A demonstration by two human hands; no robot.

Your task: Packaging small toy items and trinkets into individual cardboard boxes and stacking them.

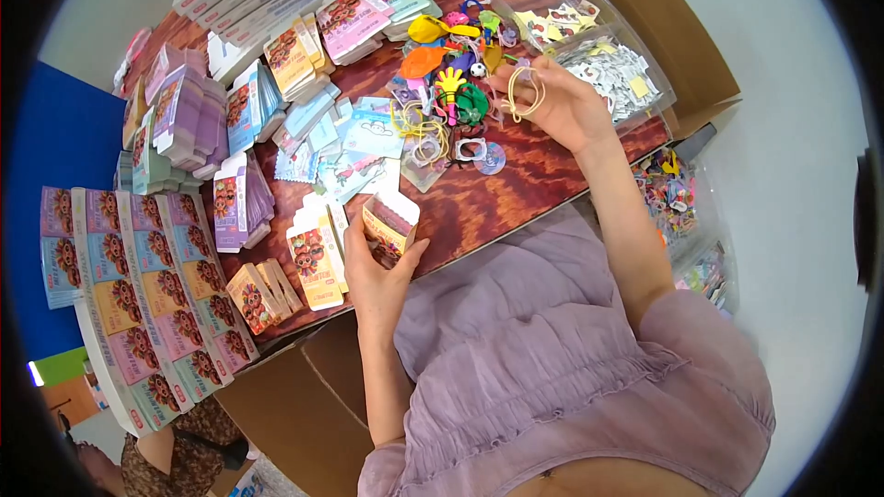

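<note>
My left hand [376, 281] is wrapped round a small yellow-orange carton [390, 225] with its top flap open, above the table's near edge. Up at the right, my right hand [564, 103] pinches a looped pale-yellow cord [525, 97]; whatever hangs on the cord is too small to make out. Beneath and beside that hand lies a pile of small toys, with a yellow hand-shaped toy [450, 85], a green toy [473, 105] and more yellow cords [427, 140]. Flat orange cartons [318, 256] rest just left of my left hand, and several made-up orange cartons [262, 293] stand beyond them.
Stacks of flat purple cartons [241, 201] and other colours crowd the table's left and back. Light-blue packets [354, 152] lie mid-table. Clear trays [635, 83] of small cards stand at the far right. Large display boxes [152, 299] lean at the left; another person [175, 460] is lower left.
</note>
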